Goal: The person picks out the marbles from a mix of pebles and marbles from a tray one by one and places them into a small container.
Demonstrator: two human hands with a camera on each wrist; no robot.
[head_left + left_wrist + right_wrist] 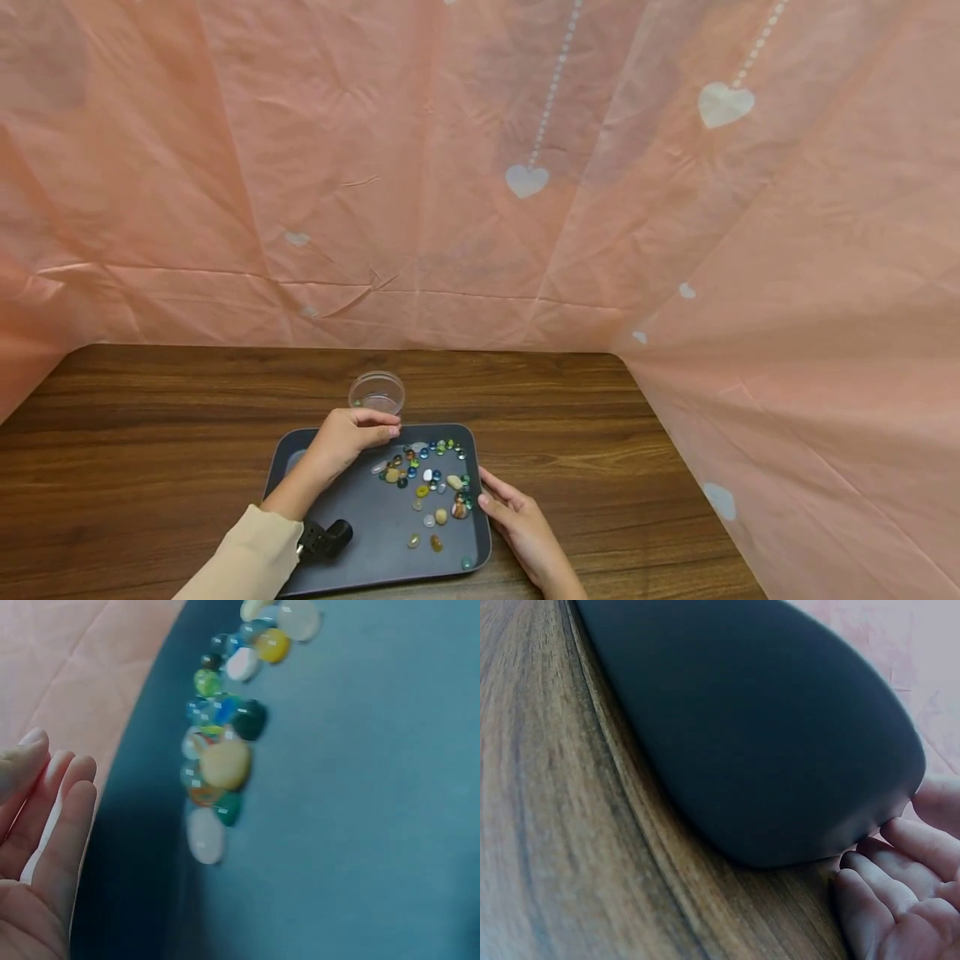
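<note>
A dark grey rectangular tray (pixel 360 542) lies on the table, with many glass gems and polished stones spread mostly over its right half. My left hand (pixel 352 437) is above the tray's far edge, close to a clear round dish (pixel 377 392) holding a small green piece. Its thumb and fingertips are close together; whether something small is between them is hidden. In the left wrist view, the left fingers (pixel 64 847) look fairly straight, beside a row of stones (pixel 225 763). My right hand (pixel 521 529) rests its fingertips against the tray's right side, outside the wall.
A black curved object (pixel 327 540), apparently a strap-mounted device, is at the left forearm over the tray. The wooden table (pixel 577 450) extends on both sides. A pink sheet with pale hearts (pixel 450 208) hangs behind and along the right.
</note>
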